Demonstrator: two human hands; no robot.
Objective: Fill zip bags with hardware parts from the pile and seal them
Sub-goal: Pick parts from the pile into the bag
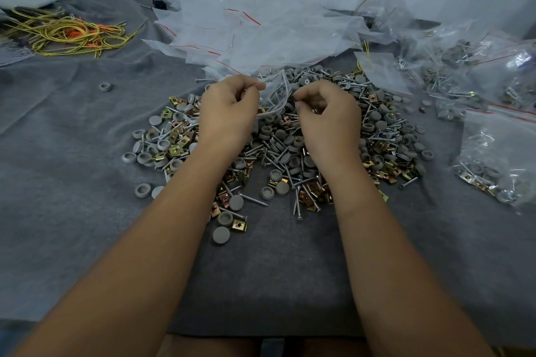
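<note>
Now left hand (229, 104) pinches clear crumpled zip bag (274, 95); right hand (326, 109) pinches small part, unclear.

Your near cloth (261, 269) lies bare between your forearms, and so does the left stretch up to the wires (66, 33). Ahead the parts pile (290, 159) blocks the middle, empty bags (261, 32) heap behind it, and filled bags (493, 151) crowd the right.

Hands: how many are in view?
2. The left hand pinches a clear zip bag over the hardware pile; the right hand is curled just right of it.
</note>
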